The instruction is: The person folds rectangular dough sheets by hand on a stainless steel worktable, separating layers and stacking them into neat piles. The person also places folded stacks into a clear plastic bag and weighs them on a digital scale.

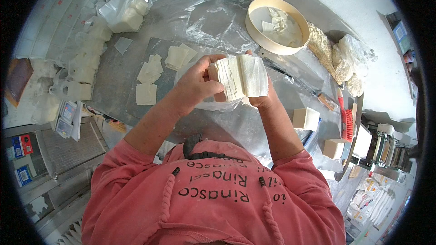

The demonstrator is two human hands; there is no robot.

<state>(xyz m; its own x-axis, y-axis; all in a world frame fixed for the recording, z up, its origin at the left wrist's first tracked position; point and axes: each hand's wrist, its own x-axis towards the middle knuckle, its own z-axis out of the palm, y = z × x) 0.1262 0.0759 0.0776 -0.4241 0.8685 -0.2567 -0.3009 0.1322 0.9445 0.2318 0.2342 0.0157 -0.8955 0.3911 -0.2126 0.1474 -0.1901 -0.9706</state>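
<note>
Both hands hold one thick stack of square dough wrappers (233, 78) above the table. My left hand (197, 83) grips its left side, thumb in front. My right hand (264, 97) holds the right side, mostly hidden behind the stack; the sheets part there like an opened book. A clear plastic bag (218, 105) lies beneath the hands. Left of them, loose wrappers lie in small piles: one pile (178, 57) near the left hand, another (150, 69) farther left, and a neat one (146, 94) below that.
A round wooden-rimmed sieve (252, 30) at the back right holds wrapper scraps. Bagged wrapper stacks (83, 71) line the left edge. To the right lie a long wooden-handled blade (306, 88), a straw whisk (322, 47), a red brush (347, 124) and two pale blocks (306, 118).
</note>
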